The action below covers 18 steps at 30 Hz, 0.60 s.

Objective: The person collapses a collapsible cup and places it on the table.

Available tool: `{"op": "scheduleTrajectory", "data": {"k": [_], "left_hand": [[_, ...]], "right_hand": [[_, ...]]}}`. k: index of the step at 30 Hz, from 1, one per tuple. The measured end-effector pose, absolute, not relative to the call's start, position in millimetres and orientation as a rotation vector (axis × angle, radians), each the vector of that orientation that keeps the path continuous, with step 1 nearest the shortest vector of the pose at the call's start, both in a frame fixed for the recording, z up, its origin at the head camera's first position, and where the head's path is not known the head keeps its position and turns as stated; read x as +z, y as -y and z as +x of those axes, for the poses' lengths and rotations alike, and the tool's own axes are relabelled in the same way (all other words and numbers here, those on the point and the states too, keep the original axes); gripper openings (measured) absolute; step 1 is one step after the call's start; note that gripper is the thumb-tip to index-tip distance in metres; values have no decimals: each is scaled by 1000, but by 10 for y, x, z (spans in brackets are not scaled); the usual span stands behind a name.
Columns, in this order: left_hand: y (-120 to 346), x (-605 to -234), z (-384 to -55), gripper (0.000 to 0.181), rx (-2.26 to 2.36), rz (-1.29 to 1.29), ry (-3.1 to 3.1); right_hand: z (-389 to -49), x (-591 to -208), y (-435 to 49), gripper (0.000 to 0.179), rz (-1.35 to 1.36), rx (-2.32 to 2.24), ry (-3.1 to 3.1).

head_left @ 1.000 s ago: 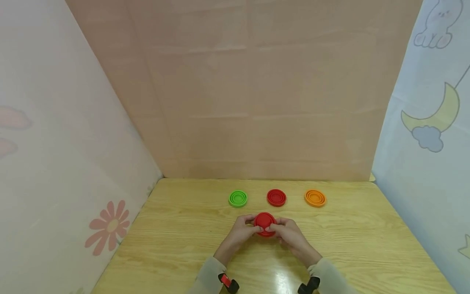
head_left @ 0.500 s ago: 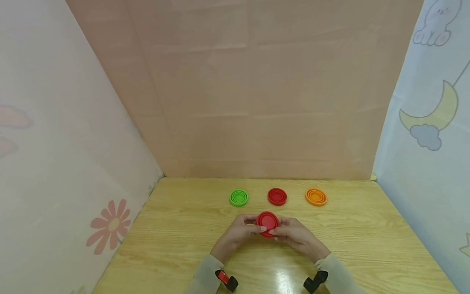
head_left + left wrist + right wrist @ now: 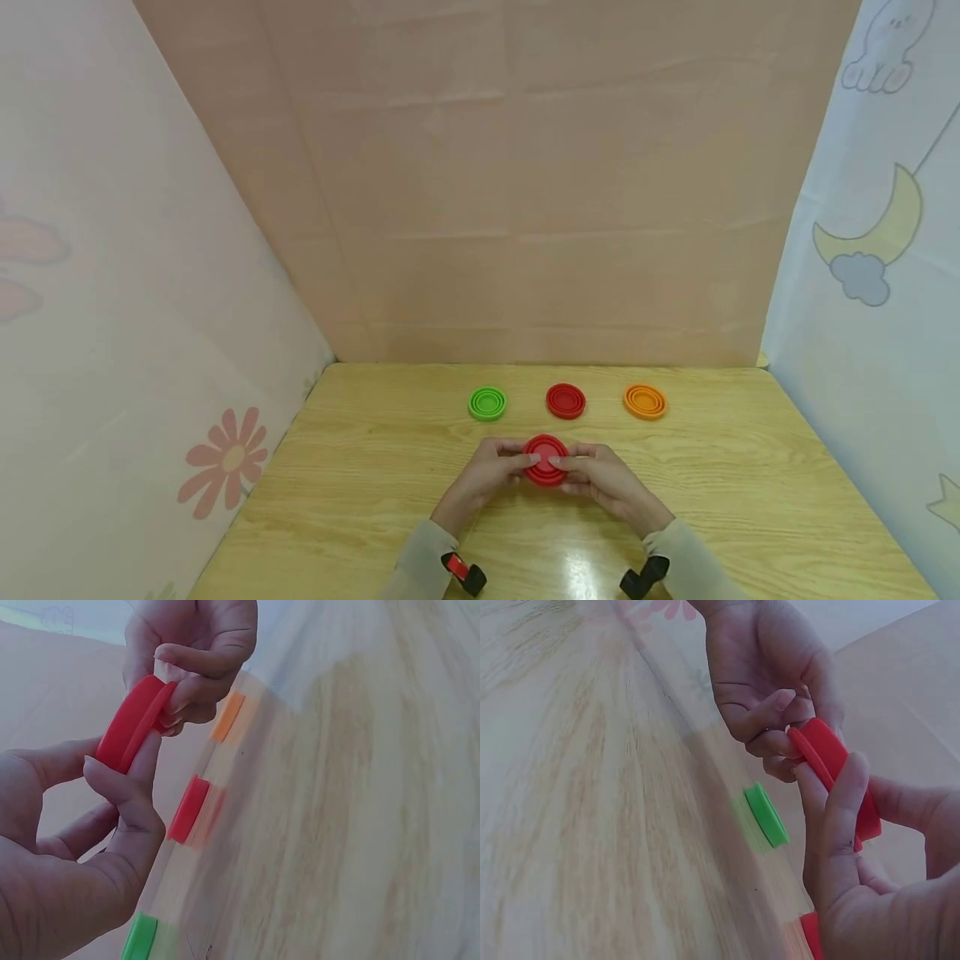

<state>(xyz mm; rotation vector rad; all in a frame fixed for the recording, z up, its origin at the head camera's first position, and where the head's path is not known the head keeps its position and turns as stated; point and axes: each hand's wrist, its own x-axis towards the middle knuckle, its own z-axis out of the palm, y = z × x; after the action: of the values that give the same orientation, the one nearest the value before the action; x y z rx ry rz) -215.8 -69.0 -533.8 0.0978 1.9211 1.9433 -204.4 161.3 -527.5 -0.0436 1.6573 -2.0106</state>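
Observation:
Between my two hands is a red collapsible silicone cup (image 3: 546, 477), squashed into a flat disc with ridged rings facing me. My left hand (image 3: 486, 473) pinches its left side, thumb on the middle of the face and fingers behind. My right hand (image 3: 606, 477) pinches the right side the same way, so the thumb tips nearly meet. Seen edge-on in the left wrist view, the cup (image 3: 132, 729) is a thin disc with a stepped rim. Beyond the hands lie three similar flattened cups: green (image 3: 487, 403), darker red (image 3: 566, 402) and orange (image 3: 645, 402).
The wooden table (image 3: 360, 467) carries the cups in a row near its back edge. A tan panel (image 3: 525, 208) rises behind it. Patterned white cloth walls (image 3: 112, 350) close off the left and right sides.
The held cup's middle bulged outward a second ago and now lies flat, showing rings. Both thumbs have moved from its lower edge up onto the middle. The cups on the table stay put.

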Motion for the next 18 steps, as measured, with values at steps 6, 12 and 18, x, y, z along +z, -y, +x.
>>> {"op": "scheduleTrajectory", "data": {"k": [6,12,18], "left_hand": [[690,-5356,-2148,29,1947,81,-1928],[727,-5367,-2156,29,1966,68,-1896],[815,-5358,-2138,26,1964,13,-1825]], "right_hand": [[-2048,-5314,-1626,18,-96,-1937,-1744],[-2061,-5308,-1653,56,-217,-1840,-1944],[-2038,-5293,-1648,74,-341,-1822,-2003]]}}
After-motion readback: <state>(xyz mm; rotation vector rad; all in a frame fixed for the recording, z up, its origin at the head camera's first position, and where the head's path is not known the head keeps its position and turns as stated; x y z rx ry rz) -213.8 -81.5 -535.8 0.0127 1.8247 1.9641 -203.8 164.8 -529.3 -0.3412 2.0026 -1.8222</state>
